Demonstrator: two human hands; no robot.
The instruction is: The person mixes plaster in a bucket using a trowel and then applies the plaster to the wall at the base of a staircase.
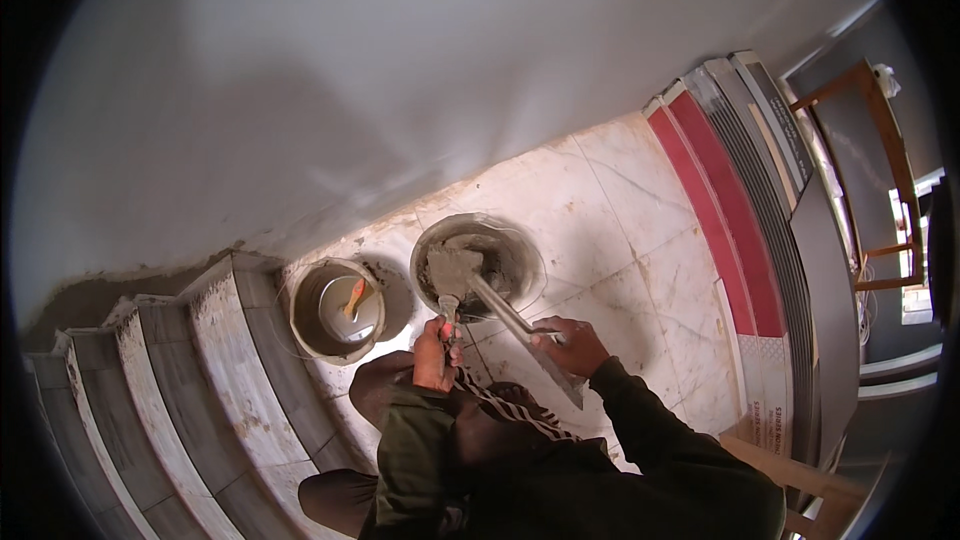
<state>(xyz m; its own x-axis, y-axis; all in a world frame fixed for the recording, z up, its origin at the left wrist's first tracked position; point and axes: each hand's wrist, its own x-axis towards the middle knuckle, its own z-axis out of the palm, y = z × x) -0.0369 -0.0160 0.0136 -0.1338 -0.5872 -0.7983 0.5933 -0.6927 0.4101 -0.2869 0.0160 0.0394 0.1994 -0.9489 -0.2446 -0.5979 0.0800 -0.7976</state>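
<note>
My left hand [435, 352] is closed round a putty knife [449, 308]; grey mortar covers the end of its blade. The blade is over a round bucket [418, 258] holding wet grey mortar [497, 248]. In my right hand [572, 345] is a plastering trowel [500, 307], tilted so that its long metal plate shows nearly edge-on. The trowel's far end reaches over the bucket, close to the mortar on the putty knife; whether they touch I cannot tell. Left of this bucket stands a second bucket [301, 312] with cloudy liquid and an orange-handled brush [355, 297].
Tiled steps [225, 360] descend along the left side. A pale wall [330, 70] rises behind the buckets, from the marbled tile floor [590, 230]. On the right are stacked red and grey boxes [715, 210], with a wooden frame [893, 130] beyond.
</note>
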